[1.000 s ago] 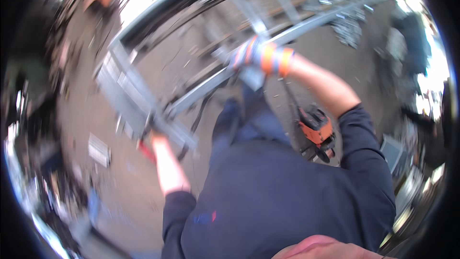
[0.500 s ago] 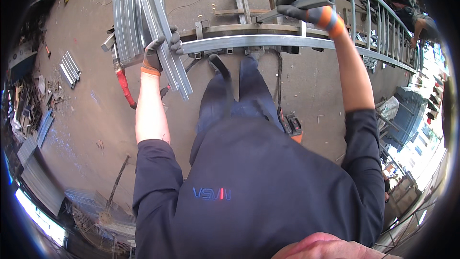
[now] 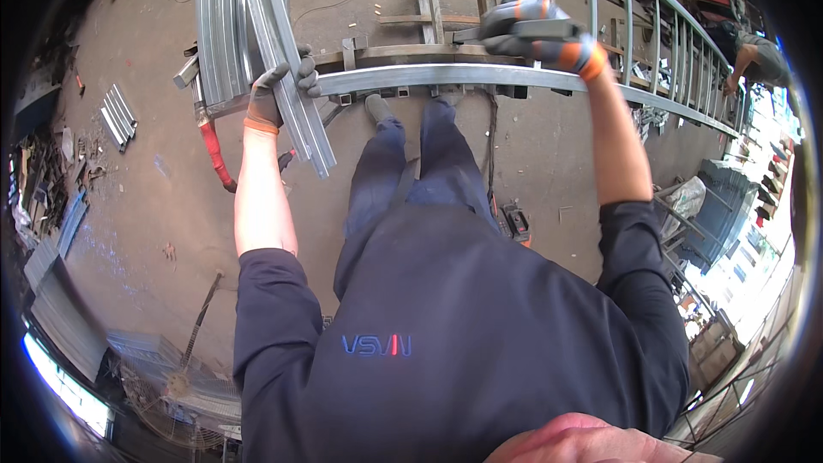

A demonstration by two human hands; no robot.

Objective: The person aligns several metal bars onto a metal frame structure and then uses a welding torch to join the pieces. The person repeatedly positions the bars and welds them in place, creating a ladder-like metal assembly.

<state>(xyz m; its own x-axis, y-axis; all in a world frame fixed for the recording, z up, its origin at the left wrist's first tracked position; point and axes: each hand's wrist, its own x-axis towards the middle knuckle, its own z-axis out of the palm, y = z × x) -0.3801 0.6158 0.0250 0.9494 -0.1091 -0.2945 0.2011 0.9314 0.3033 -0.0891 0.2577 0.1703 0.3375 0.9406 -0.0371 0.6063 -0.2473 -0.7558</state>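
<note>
The left grip [image 3: 266, 103] wraps steel channels [image 3: 302, 120] mid-length (likely for balance), the right grip [image 3: 506, 34] curled round a dark bar [image 3: 549, 30].

Floor [image 3: 171, 223] was grey-brown, dusty, flecked with small debris [image 3: 169, 252]. Scrap heap [image 3: 41, 182] lay along the left side. Wire-caged fan [image 3: 176, 387] stood lower left, near a bright patch of light [image 3: 70, 387]. Strong glare [image 3: 724, 283] washed the right edge; doorway or windows there, hard to tell which.

Soft, even light on the floor [image 3: 180, 214]; white glare at far right and lower left; dark corners, curved edges; right hand [image 3: 518, 15] slightly blurred.
</note>
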